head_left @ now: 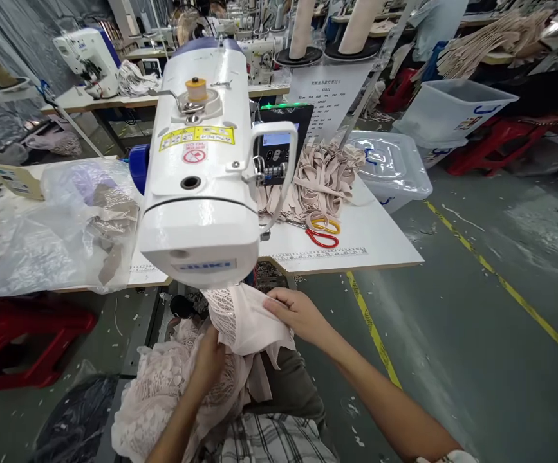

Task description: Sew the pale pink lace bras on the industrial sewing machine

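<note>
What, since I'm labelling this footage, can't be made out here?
Head view:
Needle: hidden under the white, rounded sewing-machine head.
Most fingertips of the bare left hand: behind the pale-pink lace fabric.
Screen text on the black, rectangular control panel: too small.
Red plastic stool: cut off by the left edge.

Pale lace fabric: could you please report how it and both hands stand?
Right hand pinching the fabric at its right edge. Left hand at its lower left, fingertips hidden. Fabric's upper end under the sewing machine, which hides the needle area.
</note>
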Demonstrator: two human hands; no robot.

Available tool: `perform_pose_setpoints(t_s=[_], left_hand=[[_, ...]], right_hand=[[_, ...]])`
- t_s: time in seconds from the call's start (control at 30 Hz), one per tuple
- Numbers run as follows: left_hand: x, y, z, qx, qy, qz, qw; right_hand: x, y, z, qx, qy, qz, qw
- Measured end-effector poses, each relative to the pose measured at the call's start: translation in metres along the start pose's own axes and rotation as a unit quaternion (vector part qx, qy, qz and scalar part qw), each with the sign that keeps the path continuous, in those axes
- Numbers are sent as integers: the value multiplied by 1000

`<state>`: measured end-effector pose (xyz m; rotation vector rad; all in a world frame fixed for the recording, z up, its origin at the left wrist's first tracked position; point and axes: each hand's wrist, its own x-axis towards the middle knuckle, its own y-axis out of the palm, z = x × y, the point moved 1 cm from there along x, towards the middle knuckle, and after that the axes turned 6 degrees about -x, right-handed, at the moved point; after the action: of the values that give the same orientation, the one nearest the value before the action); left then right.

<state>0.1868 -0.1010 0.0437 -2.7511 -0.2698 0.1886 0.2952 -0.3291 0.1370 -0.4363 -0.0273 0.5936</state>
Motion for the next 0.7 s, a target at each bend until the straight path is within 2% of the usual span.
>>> perform_pose_setpoints(t_s=[0.1,0.17,0.2,0.23,0.27,0.33,0.4,0.47,0.5,0.57,0.63,0.67,0.7], left_hand=[[8,-36,-16,64,9,-34,997],[8,-42,-24,148,67,-80,983],[7,-37,-26,193,104,-90,972],[4,-25,-25,232,131,-77,961],[0,-9,-22,258,142,-44,955],[-10,29,-11,268,117,54,955],[-24,60,-1,257,87,128,954],[-37,67,3,243,79,159,954],[-43,60,2,237,77,167,954],[-55,25,-5,238,62,153,957],[-70,-28,-15,272,13,100,957],[-80,-55,-19,306,-32,70,949],[-91,-80,-21,356,-93,44,929]], right_hand=[[-14,-25,-13,-67,24,-16,997],[-25,-47,-37,-125,57,-30,990],[-29,-57,-53,-169,79,-32,982],[-34,-65,-70,-223,106,-29,969],[-37,-71,-86,-280,134,-20,950],[-39,-71,-113,-369,180,-4,912],[-36,-55,-129,-410,191,-1,892],[-28,-21,-136,-419,158,2,894],[-23,0,-137,-419,124,13,899],[-14,44,-138,-416,23,70,907],[-8,79,-141,-415,-43,115,902],[-7,91,-144,-414,-59,124,900],[-5,99,-148,-413,-62,124,900]])
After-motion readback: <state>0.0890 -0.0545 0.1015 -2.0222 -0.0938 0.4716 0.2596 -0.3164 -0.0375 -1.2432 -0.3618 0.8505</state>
